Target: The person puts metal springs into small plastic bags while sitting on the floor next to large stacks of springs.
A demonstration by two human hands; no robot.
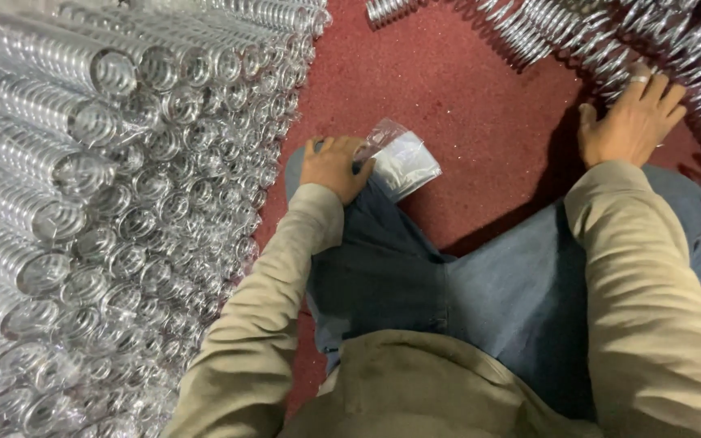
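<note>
On dark red carpet, seated cross-legged: left hand (pixel 334 166) resting curled on blue-jeaned knee (pixel 367 268), pinning small clear plastic bags (pixel 403 158) under fingertips. Right hand (pixel 630 122) reaching, fingers spread flat, nothing gripped, touching loose shiny steel coil springs (pixel 610 40) at top right. Bagged springs stacked in rows (pixel 107 186) at left. Best done picking one spring cleanly, avoiding tangled neighbours, keeping bags pinned.

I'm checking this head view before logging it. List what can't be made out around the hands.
- Clear plastic bags: count unreadable; left hand covers one end.
- Left hand's grip: fingertips hidden on the far side.
- Loose springs: cut off by the top edge.
- Bagged springs: cut off at the left edge.
- Right hand: contact with springs unclear.
</note>
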